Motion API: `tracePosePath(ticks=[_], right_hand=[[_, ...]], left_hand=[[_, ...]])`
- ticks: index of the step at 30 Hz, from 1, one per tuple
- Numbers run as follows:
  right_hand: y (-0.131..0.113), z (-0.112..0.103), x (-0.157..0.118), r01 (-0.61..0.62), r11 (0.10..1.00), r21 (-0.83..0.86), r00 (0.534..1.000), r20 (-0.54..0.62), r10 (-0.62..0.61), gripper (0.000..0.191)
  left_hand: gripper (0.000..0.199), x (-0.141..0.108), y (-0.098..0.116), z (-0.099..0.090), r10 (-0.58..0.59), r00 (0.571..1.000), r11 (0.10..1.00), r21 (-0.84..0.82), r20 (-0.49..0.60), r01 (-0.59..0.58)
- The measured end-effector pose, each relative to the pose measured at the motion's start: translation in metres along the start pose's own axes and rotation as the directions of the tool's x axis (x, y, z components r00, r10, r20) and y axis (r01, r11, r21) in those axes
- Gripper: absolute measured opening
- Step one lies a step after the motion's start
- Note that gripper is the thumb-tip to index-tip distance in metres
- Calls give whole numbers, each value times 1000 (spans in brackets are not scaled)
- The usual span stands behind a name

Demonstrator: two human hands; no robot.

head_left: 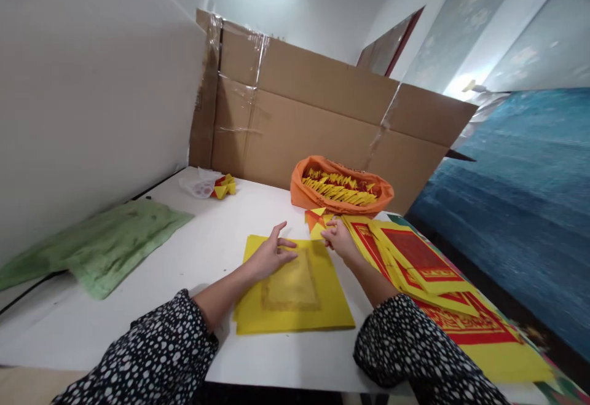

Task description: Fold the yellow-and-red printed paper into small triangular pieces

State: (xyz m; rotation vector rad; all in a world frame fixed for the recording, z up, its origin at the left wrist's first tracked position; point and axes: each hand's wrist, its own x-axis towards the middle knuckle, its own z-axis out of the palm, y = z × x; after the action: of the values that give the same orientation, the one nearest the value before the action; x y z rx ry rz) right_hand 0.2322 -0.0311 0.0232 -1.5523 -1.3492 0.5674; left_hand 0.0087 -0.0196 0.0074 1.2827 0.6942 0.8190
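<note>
My left hand [275, 254] hovers over the upper part of a stack of yellow paper sheets [332, 303], fingers apart and holding nothing. A paler rectangle [291, 282] shows in the middle of the top sheet. To the right, my right hand [338, 237] is at the stack's upper right corner, beside a folded yellow and orange paper piece [317, 219]. Its fingers are bent together near that piece; whether they hold it is not clear.
An orange bag [302, 191] full of folded yellow pieces stands behind. Red and yellow printed sheets [419, 251] lie at right. A green cloth [124, 239], a clear plastic bag [200, 184] and a yellow-red folded piece [224, 187] are at left. Cardboard [304, 116] stands behind.
</note>
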Motion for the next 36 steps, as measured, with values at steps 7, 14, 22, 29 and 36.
tracePosePath(ticks=[7, 14, 22, 29, 36], right_hand=[[1, 2, -4, 368, 926, -80, 925, -68, -374, 15], [-7, 18, -35, 552, 806, -214, 830, 44, -557, 25], [-23, 39, -61, 514, 830, -215, 858, 116, -501, 16], [-20, 46, -62, 402, 914, -61, 914, -42, -404, 22], [-21, 42, -61, 388, 921, -37, 919, -55, -390, 15]], left_hand=[[56, -1, 5, -3, -219, 976, 863, -466, 0, 194], [61, -3, 1, 1, -169, 985, 892, -421, 30, 165], [83, 0, 4, -5, -39, 992, 924, -382, -116, -9], [28, 0, 5, -3, -90, 984, 949, -313, -154, 38], [21, 3, 7, 0, -102, 975, 950, -311, -199, 36]])
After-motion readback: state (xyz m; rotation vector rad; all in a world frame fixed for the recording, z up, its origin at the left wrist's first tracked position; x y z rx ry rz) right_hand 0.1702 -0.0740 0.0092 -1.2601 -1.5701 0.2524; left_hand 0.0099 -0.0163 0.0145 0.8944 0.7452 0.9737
